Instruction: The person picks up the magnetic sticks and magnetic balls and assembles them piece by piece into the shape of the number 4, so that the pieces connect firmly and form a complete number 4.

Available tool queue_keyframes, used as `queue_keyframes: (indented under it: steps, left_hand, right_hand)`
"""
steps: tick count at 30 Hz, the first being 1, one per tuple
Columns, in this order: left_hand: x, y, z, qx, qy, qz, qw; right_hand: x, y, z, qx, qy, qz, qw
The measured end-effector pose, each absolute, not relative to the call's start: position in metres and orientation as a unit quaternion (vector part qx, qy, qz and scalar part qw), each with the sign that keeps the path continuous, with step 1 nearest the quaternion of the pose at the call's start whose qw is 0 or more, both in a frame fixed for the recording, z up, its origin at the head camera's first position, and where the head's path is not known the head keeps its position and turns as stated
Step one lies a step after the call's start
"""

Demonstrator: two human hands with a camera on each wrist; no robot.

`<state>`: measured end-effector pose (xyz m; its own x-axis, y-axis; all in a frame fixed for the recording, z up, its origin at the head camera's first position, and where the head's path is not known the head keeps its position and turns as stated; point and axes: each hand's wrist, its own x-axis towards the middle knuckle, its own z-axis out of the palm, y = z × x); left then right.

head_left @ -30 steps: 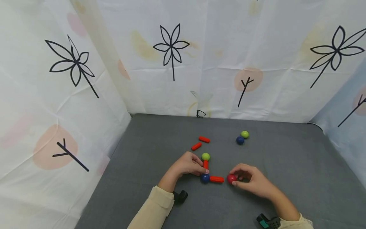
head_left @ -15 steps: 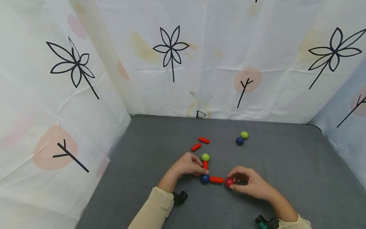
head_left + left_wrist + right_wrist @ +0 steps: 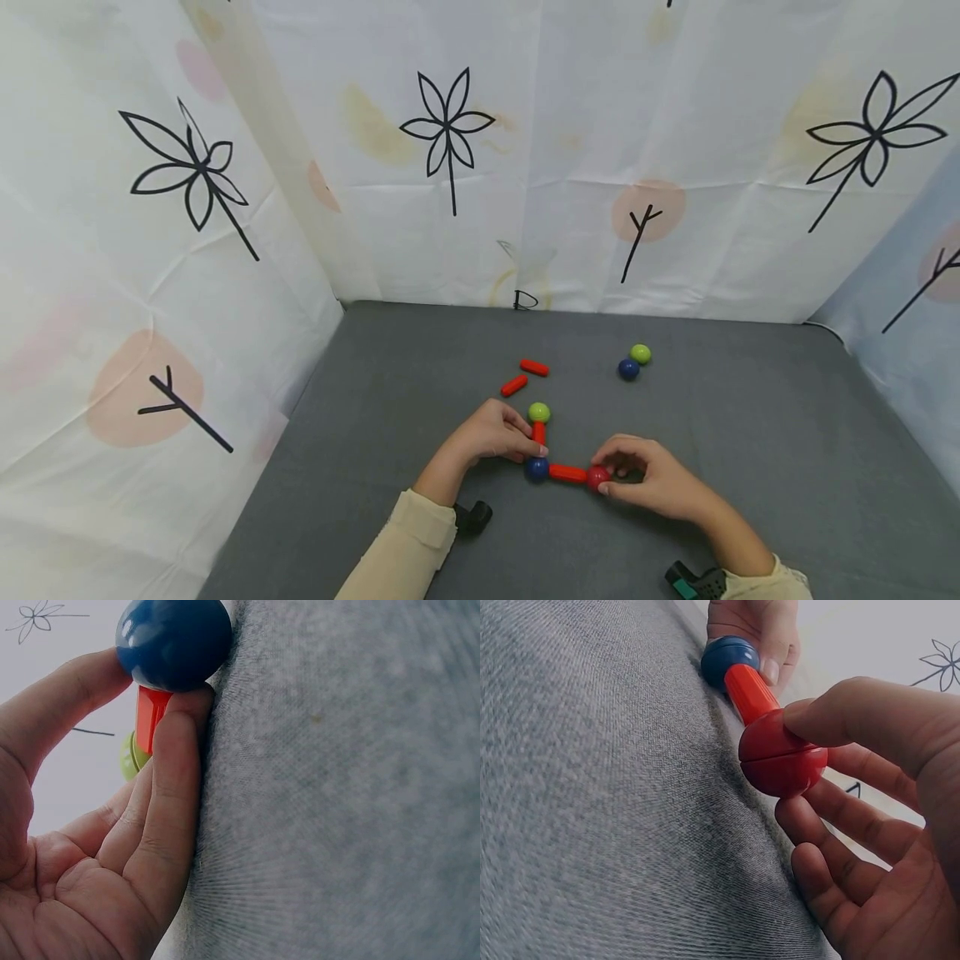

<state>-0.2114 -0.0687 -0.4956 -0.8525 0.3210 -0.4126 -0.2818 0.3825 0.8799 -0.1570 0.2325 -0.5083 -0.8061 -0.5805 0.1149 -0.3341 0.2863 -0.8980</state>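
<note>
My left hand (image 3: 495, 432) pinches the blue ball (image 3: 537, 469) at the corner of an L of joined pieces. From that ball a red rod (image 3: 539, 432) runs back to a green ball (image 3: 539, 412), partly behind my fingers. A second red rod (image 3: 567, 473) points right from the blue ball. At its right end sits a red ball (image 3: 597, 477), pinched between thumb and fingers of my right hand (image 3: 651, 477). In the right wrist view the red ball (image 3: 783, 754) meets the rod's end (image 3: 750, 694), with a seam around its middle.
Two loose red rods, one nearer (image 3: 514, 385) and one farther (image 3: 535, 367), lie behind the joined pieces. A loose blue ball (image 3: 628, 369) and green ball (image 3: 641, 354) lie together at the back right. White patterned cloth (image 3: 570, 250) walls the grey table (image 3: 720, 383).
My right hand has moved left with the red ball, closing the gap to the rod's end. The left hand has kept its place at the blue ball.
</note>
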Motion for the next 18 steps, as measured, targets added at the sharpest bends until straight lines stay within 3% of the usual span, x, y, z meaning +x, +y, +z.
queue_keyframes:
  steps: [18]
  left_hand:
    - [-0.2127, -0.0697, -0.4970, 0.023, 0.778, 0.565, 0.273]
  right_hand:
    - [-0.1630, 0.2328, -0.5090, -0.298, 0.788, -0.527, 0.110]
